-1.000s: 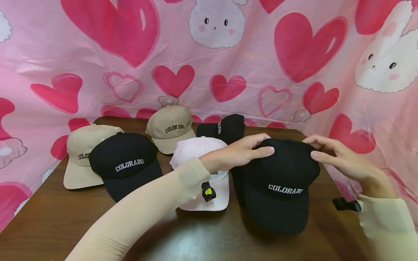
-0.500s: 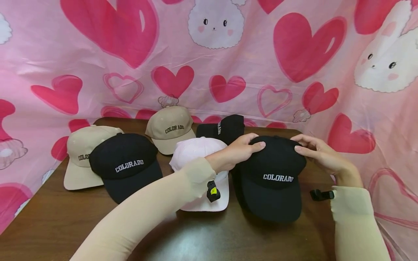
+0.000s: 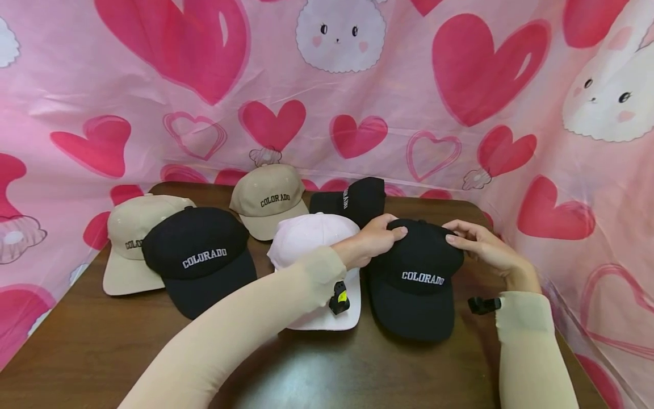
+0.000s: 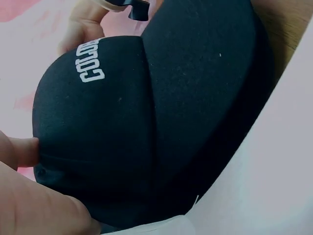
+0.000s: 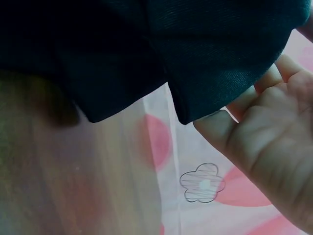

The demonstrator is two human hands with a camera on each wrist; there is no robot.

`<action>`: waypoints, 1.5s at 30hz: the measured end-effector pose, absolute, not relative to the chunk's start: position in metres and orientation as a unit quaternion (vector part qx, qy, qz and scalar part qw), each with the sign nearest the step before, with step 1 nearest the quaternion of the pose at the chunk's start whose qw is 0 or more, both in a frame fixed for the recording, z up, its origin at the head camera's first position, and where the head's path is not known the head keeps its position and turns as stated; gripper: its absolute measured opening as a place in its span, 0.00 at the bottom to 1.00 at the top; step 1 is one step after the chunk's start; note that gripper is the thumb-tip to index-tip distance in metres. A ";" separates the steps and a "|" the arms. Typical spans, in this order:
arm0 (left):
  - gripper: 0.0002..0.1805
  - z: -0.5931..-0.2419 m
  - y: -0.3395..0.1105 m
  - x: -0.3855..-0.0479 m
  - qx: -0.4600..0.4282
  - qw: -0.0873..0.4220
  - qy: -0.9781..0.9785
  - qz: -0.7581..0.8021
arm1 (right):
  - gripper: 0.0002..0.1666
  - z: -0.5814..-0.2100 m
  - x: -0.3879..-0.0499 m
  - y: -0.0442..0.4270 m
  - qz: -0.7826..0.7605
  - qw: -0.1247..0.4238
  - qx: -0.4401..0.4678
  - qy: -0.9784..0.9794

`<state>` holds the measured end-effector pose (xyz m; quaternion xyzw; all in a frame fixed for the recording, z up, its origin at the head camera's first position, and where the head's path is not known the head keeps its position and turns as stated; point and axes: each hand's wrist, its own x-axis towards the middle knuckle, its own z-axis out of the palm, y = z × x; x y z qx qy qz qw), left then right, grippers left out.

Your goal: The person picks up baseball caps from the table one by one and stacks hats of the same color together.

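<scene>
Both hands grip one black cap with white COLORADO lettering, on the right side of the table in the head view. My left hand pinches the left of its crown, with thumb and fingers also visible at that edge in the left wrist view. On the opposite side, my right hand holds the crown's edge between thumb and fingers. Dark fabric shows along the cap's left side, as if another black cap lies beneath. A pale pink cap sits just left, partly covered by my left forearm. The right wrist view shows two dark fabric edges.
A beige cap stands at the far left, overlapped by a black cap. Behind are another beige cap and a black cap turned sideways. All rest on a brown wooden table before a pink heart-printed cloth.
Both hands have brought the held black cap left, with its brim now farther back and nearer the pale pink cap. The other caps keep their places.
</scene>
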<state>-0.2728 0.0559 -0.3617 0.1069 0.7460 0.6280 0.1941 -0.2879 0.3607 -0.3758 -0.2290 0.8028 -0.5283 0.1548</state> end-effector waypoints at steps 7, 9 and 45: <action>0.08 -0.369 0.060 -0.274 0.089 0.190 0.752 0.625 | 0.11 -0.384 -0.289 0.363 -0.534 0.158 -0.211 0.803; 0.08 -0.370 0.061 -0.275 0.084 0.190 0.751 0.626 | 0.09 -0.385 -0.289 0.362 -0.516 0.144 -0.195 0.821; 0.17 -0.378 0.064 -0.275 0.111 0.195 0.769 0.598 | 0.14 -0.389 -0.286 0.386 -0.519 0.129 -0.128 0.835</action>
